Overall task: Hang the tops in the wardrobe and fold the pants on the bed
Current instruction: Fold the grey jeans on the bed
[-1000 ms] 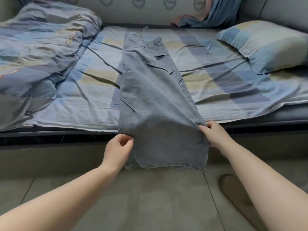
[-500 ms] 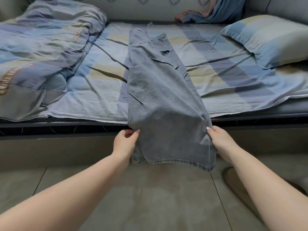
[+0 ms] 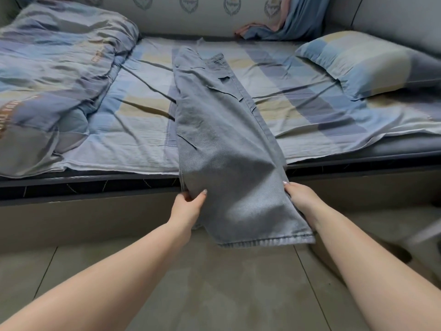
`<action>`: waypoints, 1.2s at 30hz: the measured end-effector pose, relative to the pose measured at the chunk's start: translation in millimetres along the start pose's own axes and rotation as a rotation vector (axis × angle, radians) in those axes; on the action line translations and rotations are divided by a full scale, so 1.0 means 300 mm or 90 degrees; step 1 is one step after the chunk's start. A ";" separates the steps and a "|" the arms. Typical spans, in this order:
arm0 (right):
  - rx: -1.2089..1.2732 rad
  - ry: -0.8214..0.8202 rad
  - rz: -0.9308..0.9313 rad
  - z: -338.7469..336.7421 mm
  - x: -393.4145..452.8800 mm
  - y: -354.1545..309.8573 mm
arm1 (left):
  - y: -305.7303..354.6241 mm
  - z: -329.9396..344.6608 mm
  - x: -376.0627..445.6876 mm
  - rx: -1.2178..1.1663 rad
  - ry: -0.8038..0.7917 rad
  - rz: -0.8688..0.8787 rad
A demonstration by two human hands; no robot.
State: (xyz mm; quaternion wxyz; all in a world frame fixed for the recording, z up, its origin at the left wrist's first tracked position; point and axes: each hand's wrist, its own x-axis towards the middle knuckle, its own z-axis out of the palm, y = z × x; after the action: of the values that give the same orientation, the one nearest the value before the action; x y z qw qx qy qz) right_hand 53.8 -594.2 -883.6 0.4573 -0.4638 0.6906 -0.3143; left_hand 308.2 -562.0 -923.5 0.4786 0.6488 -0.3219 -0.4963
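Observation:
Light blue jeans (image 3: pixel 222 130) lie lengthwise across the bed (image 3: pixel 310 111), legs stacked one on the other, waist at the far side. Their leg ends hang over the bed's front edge. My left hand (image 3: pixel 187 206) grips the left edge of the hanging part, thumb on top of the cloth. My right hand (image 3: pixel 300 199) holds the right edge, its fingers tucked under the fabric. The hems (image 3: pixel 267 241) hang just below both hands.
A crumpled striped quilt (image 3: pixel 52 75) fills the bed's left side. A pillow (image 3: pixel 365 60) lies at the right. More clothes, blue and pink (image 3: pixel 284 22), are heaped against the headboard at the back. Grey tiled floor (image 3: pixel 214 290) lies below; a slipper (image 3: pixel 381 254) sits at the right.
Both hands have lifted the hanging leg ends a little and shifted their grip along the edges. The view has tilted slightly; the jeans on the bed have stayed in place.

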 end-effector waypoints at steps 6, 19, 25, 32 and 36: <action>-0.127 0.067 -0.063 -0.002 -0.019 0.039 | -0.019 -0.059 -0.013 0.048 0.085 0.147; -0.233 0.281 -0.178 0.016 0.016 0.042 | 0.018 -0.144 0.011 0.158 0.172 0.197; -0.210 0.204 -0.314 0.031 0.113 -0.085 | 0.161 -0.033 0.027 0.136 0.118 0.263; -0.208 0.125 -0.306 -0.004 0.260 -0.252 | 0.513 0.154 0.142 0.240 0.007 0.314; -0.273 0.029 -0.301 -0.044 0.335 -0.294 | 0.589 0.219 0.248 0.295 -0.001 0.291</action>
State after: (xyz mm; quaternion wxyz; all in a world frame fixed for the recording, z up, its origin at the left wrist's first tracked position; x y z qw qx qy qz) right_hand 57.6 -720.1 -837.1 0.2480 -0.6902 0.6241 -0.2695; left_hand 278.0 -707.5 -785.5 0.4168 0.6509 -0.5643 -0.2902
